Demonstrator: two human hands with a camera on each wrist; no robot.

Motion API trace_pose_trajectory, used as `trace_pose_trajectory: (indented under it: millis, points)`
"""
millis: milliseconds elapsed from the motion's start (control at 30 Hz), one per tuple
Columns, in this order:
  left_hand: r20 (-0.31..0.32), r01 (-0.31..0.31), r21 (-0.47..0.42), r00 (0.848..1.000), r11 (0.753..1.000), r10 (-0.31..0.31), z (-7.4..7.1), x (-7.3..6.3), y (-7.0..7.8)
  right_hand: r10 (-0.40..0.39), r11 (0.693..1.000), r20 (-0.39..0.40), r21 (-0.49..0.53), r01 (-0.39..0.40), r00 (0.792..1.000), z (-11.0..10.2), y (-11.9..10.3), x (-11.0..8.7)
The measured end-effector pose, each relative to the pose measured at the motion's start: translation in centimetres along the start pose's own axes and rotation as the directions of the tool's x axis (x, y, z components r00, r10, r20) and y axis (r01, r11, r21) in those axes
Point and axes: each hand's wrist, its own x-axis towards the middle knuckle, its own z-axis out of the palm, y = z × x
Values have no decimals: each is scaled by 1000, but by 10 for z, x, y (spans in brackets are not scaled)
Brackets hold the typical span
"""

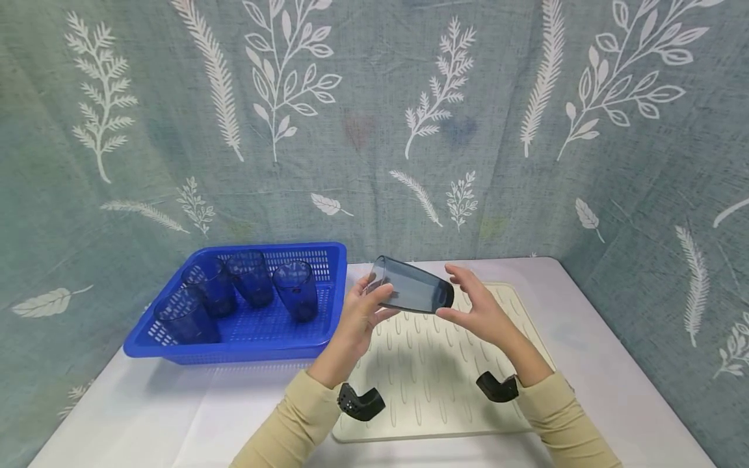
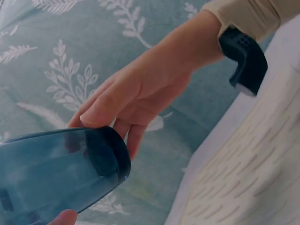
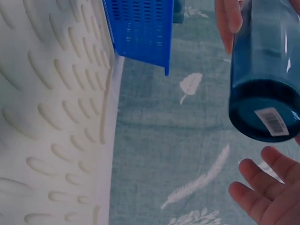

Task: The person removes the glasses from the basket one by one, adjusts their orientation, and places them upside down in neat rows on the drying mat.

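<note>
A blue-grey drinking glass [image 1: 412, 286] is held on a tilt over the ribbed mat, its open rim to the left and its dark base to the right. My left hand [image 1: 359, 312] grips it near the rim, thumb on the near side. Beside the base is my right hand [image 1: 480, 309], with thumb and fingers spread apart around that end. In the left wrist view the right thumb [image 2: 101, 110] lies right at the base's edge. A small white label [image 3: 272, 122] shows on the bottom of the glass in the right wrist view.
On the left stands a blue perforated basket [image 1: 251, 354] with several similar glasses [image 1: 295, 292] inside. A cream mat [image 1: 433, 409] with raised ridges lies below the hands on the white table [image 1: 620, 390]. Patterned grey-green cloth [image 1: 374, 130] hangs around the table's back and sides.
</note>
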Motion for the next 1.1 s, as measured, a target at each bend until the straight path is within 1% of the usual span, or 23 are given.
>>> trace_pose_trajectory:
  millis: [133,233,367,433,467,567,600,800,933,1000,1100]
  points:
    - [33,17,-75,999,997,-14,3,2,-8,-19,1000,1,5,19,1000,3,0,-1]
    - [52,20,-99,999,995,-15,4,1,-11,-32,999,-1,7,32,999,5,0,-2]
    - [39,27,-99,999,995,-23,5,-1,-12,-30,999,-6,25,30,1000,8,0,-3]
    - [41,27,-98,999,995,-23,6,-2,-12,-22,999,-8,35,23,1000,5,-10,-4]
    - [47,26,-98,999,995,-22,6,-2,-12,-25,999,-13,35,26,1000,6,-10,-4]
    - [68,21,-97,998,995,-14,6,-2,-12,-24,998,-28,61,25,999,3,-23,-6]
    - [74,21,-93,997,995,-14,6,-2,-12,-26,997,-34,69,28,999,3,-24,-6]
    - [81,31,-82,996,996,-25,6,-2,-11,-25,988,-52,150,33,998,11,2,-3]
    - [93,36,-97,995,995,-27,6,-2,-10,-29,972,-50,231,40,998,12,5,-5]
    - [95,37,-102,995,994,-28,7,-1,-10,-42,960,-55,273,55,998,12,5,-6]
    - [104,36,-101,994,994,-25,7,-1,-10,-63,948,-70,308,82,996,12,5,-6]
